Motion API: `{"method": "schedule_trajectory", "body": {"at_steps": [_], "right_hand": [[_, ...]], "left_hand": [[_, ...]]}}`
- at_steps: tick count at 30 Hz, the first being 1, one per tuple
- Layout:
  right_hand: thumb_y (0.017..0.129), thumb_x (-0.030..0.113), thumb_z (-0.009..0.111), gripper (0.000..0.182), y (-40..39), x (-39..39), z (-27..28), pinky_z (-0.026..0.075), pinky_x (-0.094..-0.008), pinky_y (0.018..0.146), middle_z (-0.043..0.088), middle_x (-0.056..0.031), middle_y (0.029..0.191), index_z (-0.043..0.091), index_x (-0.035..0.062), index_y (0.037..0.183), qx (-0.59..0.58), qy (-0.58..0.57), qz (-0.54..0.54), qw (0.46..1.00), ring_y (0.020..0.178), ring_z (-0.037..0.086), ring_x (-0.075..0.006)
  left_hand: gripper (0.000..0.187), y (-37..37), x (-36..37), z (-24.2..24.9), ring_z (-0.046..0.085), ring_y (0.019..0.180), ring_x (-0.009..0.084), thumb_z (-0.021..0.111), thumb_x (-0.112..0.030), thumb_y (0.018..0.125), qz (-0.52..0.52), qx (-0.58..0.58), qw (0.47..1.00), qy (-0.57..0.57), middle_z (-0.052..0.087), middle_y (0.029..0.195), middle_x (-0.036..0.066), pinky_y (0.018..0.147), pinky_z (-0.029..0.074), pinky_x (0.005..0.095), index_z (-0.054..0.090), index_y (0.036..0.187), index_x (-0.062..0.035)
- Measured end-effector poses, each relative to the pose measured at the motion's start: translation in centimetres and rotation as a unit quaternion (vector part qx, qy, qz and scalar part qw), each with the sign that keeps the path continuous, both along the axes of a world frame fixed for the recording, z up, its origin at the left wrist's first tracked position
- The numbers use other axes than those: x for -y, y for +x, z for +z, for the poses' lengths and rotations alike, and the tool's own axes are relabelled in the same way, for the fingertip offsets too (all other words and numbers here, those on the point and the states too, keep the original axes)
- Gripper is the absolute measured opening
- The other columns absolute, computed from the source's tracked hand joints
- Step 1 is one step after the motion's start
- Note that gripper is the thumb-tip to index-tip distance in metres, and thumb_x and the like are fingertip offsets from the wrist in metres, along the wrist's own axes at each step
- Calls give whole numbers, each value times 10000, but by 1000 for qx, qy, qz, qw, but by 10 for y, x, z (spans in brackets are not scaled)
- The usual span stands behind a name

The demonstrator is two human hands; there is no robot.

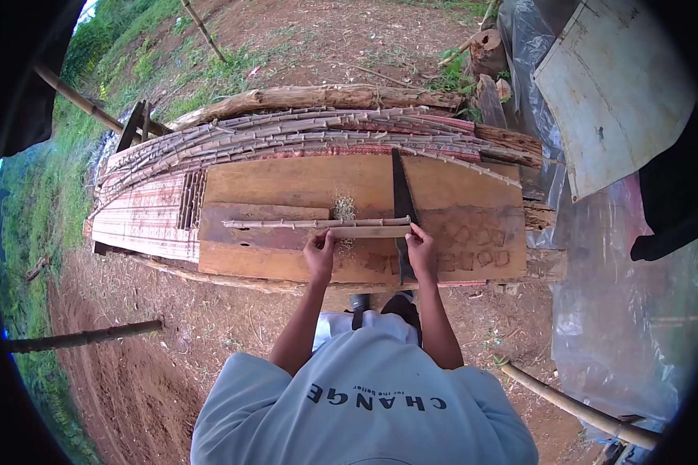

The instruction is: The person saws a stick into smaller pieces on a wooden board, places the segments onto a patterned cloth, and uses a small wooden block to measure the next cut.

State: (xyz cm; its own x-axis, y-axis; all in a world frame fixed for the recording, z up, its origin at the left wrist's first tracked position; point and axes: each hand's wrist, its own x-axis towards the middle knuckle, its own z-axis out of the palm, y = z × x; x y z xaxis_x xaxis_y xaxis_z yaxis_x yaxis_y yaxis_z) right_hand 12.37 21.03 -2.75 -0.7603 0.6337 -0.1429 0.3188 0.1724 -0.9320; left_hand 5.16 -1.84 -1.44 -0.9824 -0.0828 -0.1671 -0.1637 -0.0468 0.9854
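My left hand (pixel 320 256) pinches the left end of a flat wooden strip (pixel 370 232) over the board (pixel 287 182). At the strip's other end my right hand (pixel 422 252) has its fingers closed, near the tip of a long knobby stem (pixel 287 224). The stem lies just beyond the strip and runs parallel to it, out to the left. A dark saw blade (pixel 403 194) lies across the board, passing under the strip beside my right hand. Pale sawdust (pixel 343 206) is scattered on the board between my hands.
Long knobby stems (pixel 287 128) lie along the table's far side. Short cut pieces (pixel 192 200) sit in a row on the patterned cloth (pixel 151 217) at left. A pale sheet (pixel 613 93) and clear plastic (pixel 628 310) hang at right. Bamboo poles (pixel 85 336) stick out at the sides.
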Motion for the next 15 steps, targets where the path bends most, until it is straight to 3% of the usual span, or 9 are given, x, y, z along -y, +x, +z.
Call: {"method": "schedule_trajectory", "body": {"at_steps": [4, 6, 15], "right_hand": [[842, 51, 649, 322, 1, 1, 8, 515, -270, 752, 648, -101, 1014, 634, 18, 1162, -8, -3, 10, 1000, 834, 648, -160], [844, 12, 632, 330, 2, 0, 9, 514, -262, 748, 630, -100, 1039, 625, 17, 1174, -40, 46, 23, 998, 837, 641, -158], [840, -26, 617, 367, 1, -7, 22, 513, -257, 740, 597, -93, 1038, 610, 36, 1202, -58, 32, 69, 995, 822, 618, -147]], "left_hand": [[260, 0, 5, -7, 640, 745, 117, 637, -190, 916, -14, 8, 1000, 11, 663, 852, 83, 673, 528, 233, 645, 1021, 48], [263, -1, 7, -8, 634, 757, 115, 635, -183, 916, -30, -4, 997, -67, 666, 865, 85, 689, 526, 236, 646, 1019, 59], [214, -2, 5, -17, 636, 806, 117, 643, -139, 903, -30, -53, 993, -97, 668, 938, 77, 681, 546, 242, 664, 1019, 40]]}}
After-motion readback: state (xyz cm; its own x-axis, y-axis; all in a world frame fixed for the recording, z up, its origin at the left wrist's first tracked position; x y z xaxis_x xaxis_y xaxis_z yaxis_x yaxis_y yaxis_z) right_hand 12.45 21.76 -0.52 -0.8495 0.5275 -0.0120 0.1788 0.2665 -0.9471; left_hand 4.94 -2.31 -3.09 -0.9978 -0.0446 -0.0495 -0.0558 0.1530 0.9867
